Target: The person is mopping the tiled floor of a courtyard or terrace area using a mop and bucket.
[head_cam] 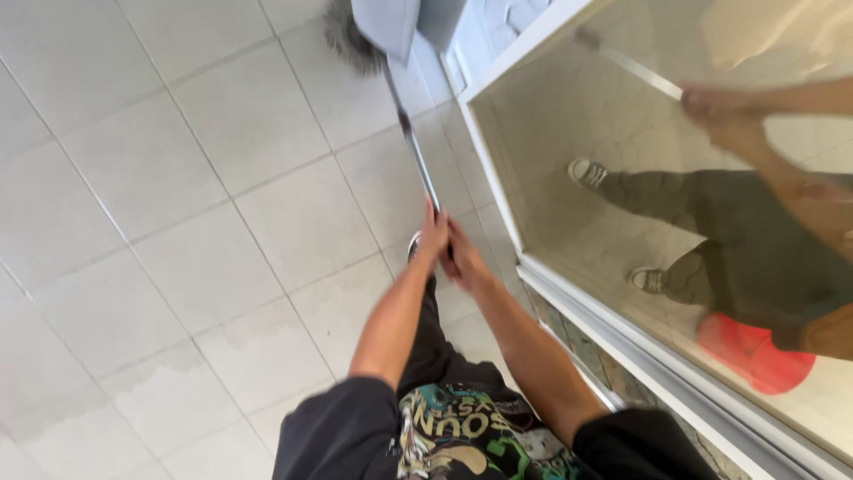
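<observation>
Pale tiled floor (pixel 178 178) with a damp patch, bordered at right by a white-framed glass door (pixel 622 133) reflecting a red bucket (pixel 755 356).

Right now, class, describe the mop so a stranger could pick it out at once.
Start at the pale tiled floor beside the glass door. A thin metal pole runs from both hands to a shaggy grey mop head at the top edge, the only fluffy thing there.

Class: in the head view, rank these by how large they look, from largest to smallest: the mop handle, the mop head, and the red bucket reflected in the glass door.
1. Mop handle, longest.
2. Red bucket reflection.
3. Mop head, partly cut off and farther away, so its place is unsure.
</observation>
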